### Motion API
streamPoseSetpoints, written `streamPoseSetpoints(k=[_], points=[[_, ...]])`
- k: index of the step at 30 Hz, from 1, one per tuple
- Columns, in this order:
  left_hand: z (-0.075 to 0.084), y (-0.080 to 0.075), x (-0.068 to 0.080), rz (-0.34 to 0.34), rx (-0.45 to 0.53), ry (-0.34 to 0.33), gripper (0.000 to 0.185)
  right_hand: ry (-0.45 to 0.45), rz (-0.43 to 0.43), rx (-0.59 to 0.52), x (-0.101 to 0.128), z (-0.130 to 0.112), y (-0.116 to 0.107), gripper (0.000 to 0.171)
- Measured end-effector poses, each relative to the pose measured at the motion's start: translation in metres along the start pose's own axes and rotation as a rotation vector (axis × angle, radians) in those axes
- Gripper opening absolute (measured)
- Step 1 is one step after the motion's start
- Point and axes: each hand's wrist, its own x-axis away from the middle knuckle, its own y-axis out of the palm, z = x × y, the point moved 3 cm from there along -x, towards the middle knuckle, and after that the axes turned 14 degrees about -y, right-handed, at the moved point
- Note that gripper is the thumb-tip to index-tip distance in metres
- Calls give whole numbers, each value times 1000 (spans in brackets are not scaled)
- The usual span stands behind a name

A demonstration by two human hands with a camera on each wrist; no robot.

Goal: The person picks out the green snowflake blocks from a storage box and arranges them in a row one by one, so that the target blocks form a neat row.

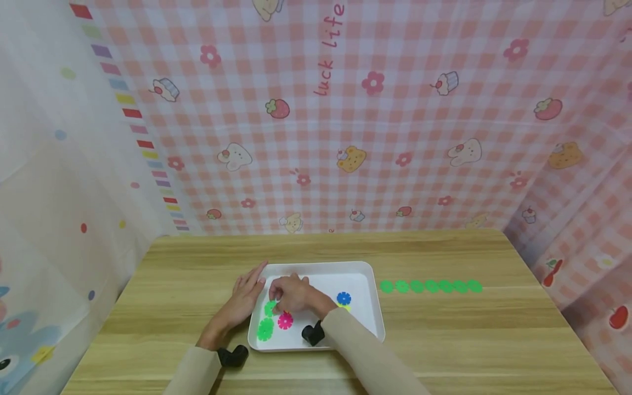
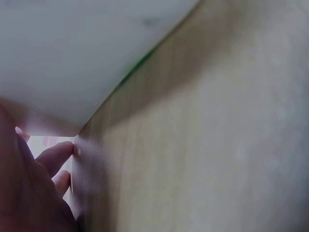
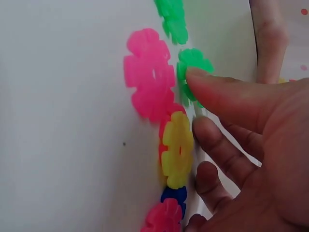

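In the head view my right hand (image 1: 292,293) is over the left part of a white tray (image 1: 316,343), its fingers curled at a green flower-shaped plastic disc (image 1: 270,308). The right wrist view shows the thumb (image 3: 217,92) on that green disc (image 3: 193,60); the index fingertip is hidden behind it. More green discs (image 1: 265,329) lie nearer the tray's front left corner, beside a pink disc (image 1: 285,320). My left hand (image 1: 242,299) rests along the tray's left rim with fingers extended. The left wrist view shows its fingers (image 2: 55,157) beside the tray's outer wall (image 2: 87,63).
Several green discs (image 1: 432,286) form a straight row on the wooden table (image 1: 444,340), right of the tray. A blue disc (image 1: 343,298) and a yellow disc (image 3: 177,150) lie in the tray. A patterned cloth (image 1: 316,126) hangs behind the table.
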Motion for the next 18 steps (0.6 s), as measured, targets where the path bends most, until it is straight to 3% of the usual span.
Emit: streamPoseSetpoints(k=[9, 18], points=[[0, 0, 1, 7, -9, -7, 53, -3, 67, -108, 5, 3, -6, 17], [-1, 0, 1, -5, -7, -28, 53, 75, 113, -146, 12, 9, -16, 13]])
